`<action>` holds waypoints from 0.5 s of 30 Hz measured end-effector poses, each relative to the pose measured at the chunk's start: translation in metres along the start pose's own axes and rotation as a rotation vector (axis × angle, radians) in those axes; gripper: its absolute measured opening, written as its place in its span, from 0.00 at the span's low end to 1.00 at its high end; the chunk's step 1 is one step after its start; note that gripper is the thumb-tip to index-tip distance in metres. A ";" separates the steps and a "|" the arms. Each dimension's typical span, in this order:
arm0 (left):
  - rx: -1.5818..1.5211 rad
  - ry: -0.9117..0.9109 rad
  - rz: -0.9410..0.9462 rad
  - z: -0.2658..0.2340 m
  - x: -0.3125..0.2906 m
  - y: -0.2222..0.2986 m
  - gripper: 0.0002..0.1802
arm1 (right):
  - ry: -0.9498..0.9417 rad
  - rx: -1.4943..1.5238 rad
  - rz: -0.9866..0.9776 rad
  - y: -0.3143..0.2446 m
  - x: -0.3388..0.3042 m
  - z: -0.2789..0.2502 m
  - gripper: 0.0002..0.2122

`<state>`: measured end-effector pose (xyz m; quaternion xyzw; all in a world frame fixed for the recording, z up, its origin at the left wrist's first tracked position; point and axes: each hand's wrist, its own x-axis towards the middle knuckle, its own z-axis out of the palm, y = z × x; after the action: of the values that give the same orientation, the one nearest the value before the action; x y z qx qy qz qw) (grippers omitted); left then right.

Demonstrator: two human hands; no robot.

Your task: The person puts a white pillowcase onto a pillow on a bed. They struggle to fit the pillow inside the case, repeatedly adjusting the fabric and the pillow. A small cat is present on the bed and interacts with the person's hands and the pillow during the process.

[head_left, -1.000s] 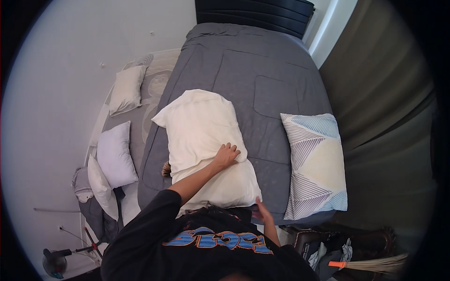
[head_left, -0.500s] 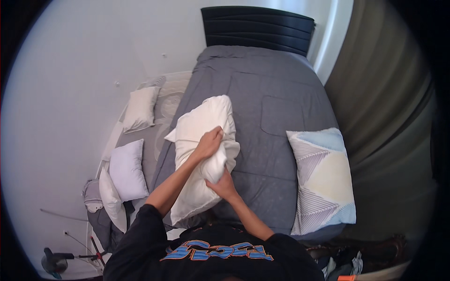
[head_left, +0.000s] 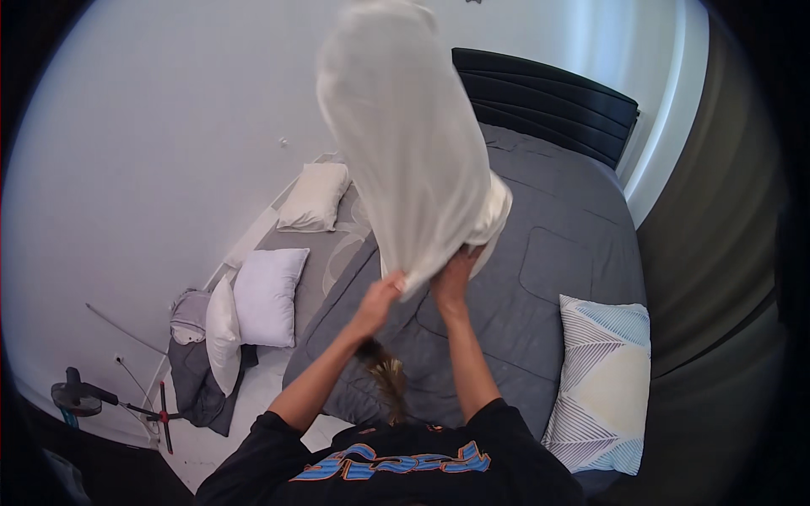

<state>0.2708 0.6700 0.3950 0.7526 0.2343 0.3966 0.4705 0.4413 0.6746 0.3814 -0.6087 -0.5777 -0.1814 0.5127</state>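
Observation:
A white pillow (head_left: 405, 118) in a loose cover is raised over the bed, blurred at its upper end. Its lower edge is pinched by my left hand (head_left: 376, 307), fingers closed on the cloth. My right hand (head_left: 456, 278) grips the bottom of the pillow beside it, the fingers partly hidden by the fabric. Under both hands spreads a dark grey comforter (head_left: 506, 337) on the bed. A patterned pillow (head_left: 603, 384) with triangles in blue, cream and grey lies at the bed's right edge.
Left of the bed, a lower mattress holds a cream pillow (head_left: 314, 197), a pale lilac pillow (head_left: 272, 295) and a white pillow (head_left: 223, 336). A black headboard (head_left: 544, 105) stands at the far end. A brown furry-looking thing (head_left: 386, 379) shows below my left hand. Dark curtains (head_left: 717, 253) hang at right.
Both hands have swung the pillow from low over the bed up and away, stretching it upright. My left hand has moved down to its lower edge. The view has shifted left.

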 end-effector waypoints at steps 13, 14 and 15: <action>0.280 -0.310 -0.538 0.000 -0.211 -0.223 0.21 | -0.982 0.147 -0.560 -0.001 -0.206 -0.087 0.11; 0.318 -0.365 -0.617 -0.004 -0.239 -0.245 0.21 | -1.051 0.179 -0.545 -0.002 -0.225 -0.086 0.13; 0.357 -0.451 -0.558 -0.007 -0.257 -0.261 0.23 | -1.323 0.360 -0.451 0.002 -0.243 -0.083 0.19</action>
<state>0.1227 0.6034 0.0666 0.7981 0.3860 0.0313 0.4615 0.4088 0.4801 0.2168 -0.3631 -0.8997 0.2216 0.0979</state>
